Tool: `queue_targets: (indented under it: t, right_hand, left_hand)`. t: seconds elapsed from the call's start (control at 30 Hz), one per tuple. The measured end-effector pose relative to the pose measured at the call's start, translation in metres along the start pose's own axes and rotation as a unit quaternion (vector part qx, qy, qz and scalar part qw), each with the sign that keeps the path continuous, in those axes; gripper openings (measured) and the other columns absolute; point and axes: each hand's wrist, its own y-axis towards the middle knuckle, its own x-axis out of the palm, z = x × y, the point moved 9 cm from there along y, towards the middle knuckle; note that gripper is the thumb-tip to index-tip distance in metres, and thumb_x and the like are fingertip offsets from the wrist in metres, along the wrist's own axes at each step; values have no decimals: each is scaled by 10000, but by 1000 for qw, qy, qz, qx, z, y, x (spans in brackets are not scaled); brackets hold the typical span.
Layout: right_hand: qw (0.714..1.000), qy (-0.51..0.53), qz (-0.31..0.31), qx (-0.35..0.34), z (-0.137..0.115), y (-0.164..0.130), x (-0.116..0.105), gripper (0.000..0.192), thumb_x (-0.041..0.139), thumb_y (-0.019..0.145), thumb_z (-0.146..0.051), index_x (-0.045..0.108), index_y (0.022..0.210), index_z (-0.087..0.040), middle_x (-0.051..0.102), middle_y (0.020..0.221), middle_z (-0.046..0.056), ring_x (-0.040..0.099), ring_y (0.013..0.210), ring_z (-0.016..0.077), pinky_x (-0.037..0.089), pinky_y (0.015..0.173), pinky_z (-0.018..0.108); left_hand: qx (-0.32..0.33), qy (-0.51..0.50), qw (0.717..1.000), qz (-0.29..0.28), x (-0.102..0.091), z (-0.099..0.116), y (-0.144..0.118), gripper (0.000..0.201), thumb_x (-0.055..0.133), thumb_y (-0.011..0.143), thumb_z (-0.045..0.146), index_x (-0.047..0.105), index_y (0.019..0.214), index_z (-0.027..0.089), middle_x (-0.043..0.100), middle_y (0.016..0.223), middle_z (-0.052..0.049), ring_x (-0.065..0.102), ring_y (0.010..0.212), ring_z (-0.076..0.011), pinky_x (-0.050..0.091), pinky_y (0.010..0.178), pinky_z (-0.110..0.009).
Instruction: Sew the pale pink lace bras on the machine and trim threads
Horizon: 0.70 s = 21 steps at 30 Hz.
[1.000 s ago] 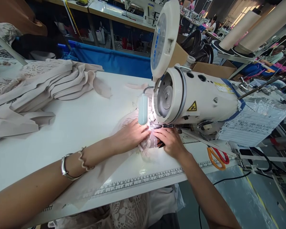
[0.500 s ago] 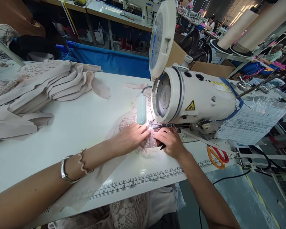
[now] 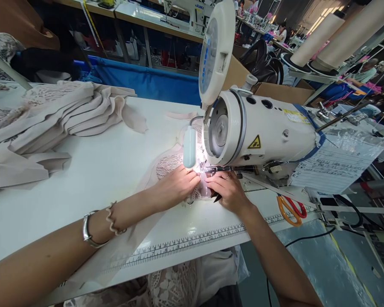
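Machine head (image 3: 262, 128) blocks right; fabric stack (image 3: 51, 115) far left; table (image 3: 109, 162) between open.

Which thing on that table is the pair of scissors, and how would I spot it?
Start at the white sewing machine and look below its right end, at the table's front edge. The scissors lie flat there, past the right hand. Their orange and red handles stand out from everything pale around.
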Motion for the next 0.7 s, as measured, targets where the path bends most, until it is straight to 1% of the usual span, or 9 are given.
queue_targets:
  t: [0.13, 0.27, 0.33, 0.4, 0.47, 0.57, 0.7]
  right_hand:
    - [1000, -20, -5, 13, 3, -1, 2, 442, 415, 878, 20, 737, 1050, -228, 786, 1025, 29, 644, 1000, 212, 486, 806, 348]
    - [1000, -22, 16, 9, 2, 0, 0, 396, 431, 911, 1, 742, 1043, -204, 786, 1062, 34, 643, 1000, 212, 488, 807, 349]
    - [999, -19, 26, 8, 2, 0, -1, 382, 447, 912, 0, 737, 1077, -185, 780, 1090, 43, 641, 1014, 217, 492, 840, 355]
    - [999, -17, 24, 11, 3, 0, 0, 382, 459, 909, -3, 727, 1119, -177, 771, 1123, 52, 644, 1026, 220, 497, 872, 361]
    - [1000, -17, 19, 17, 5, 0, 2, 383, 466, 911, -12, 720, 1142, -180, 761, 1149, 62, 650, 1027, 221, 503, 885, 360]
    - [999, -19, 24, 22, 6, 1, 1, 380, 461, 907, -11, 716, 1136, -174, 758, 1118, 79, 654, 999, 224, 516, 862, 352]
    - [999, 10, 41, -3, 2, 1, -6, 331, 462, 896, -1, 728, 988, -176, 750, 930, 67, 653, 892, 202, 523, 804, 322]
  left_hand:
    - [-5, 16, 1000, 15, 1, -1, -2, 206, 415, 1028, 157, 620, 1029, 135, 659, 958, -120, 582, 869, -233, 417, 695, -339]
    - [-15, 72, 997, 27, 1, 3, -1, 250, 383, 1035, 141, 626, 1073, 96, 662, 1087, -176, 596, 954, -270, 435, 725, -371]
    - [15, 70, 997, 25, 1, 11, 1, 265, 370, 1027, 94, 633, 1060, 90, 672, 1077, -164, 599, 944, -256, 447, 760, -374]
    - [63, 45, 997, 22, 1, 21, 2, 271, 377, 1010, 51, 640, 1061, 91, 685, 1030, -133, 599, 918, -235, 455, 796, -365]
    - [88, 30, 995, 21, 1, 26, 1, 262, 408, 989, 33, 640, 1103, 76, 690, 997, -119, 599, 894, -230, 453, 810, -366]
    - [68, 29, 997, 7, 4, 22, 0, 301, 447, 951, 25, 624, 1191, 70, 684, 1020, -126, 596, 884, -244, 436, 807, -391]
    - [33, 29, 999, -13, 8, 13, -2, 365, 456, 921, 9, 617, 1234, 104, 673, 1118, -142, 601, 951, -260, 416, 832, -398]
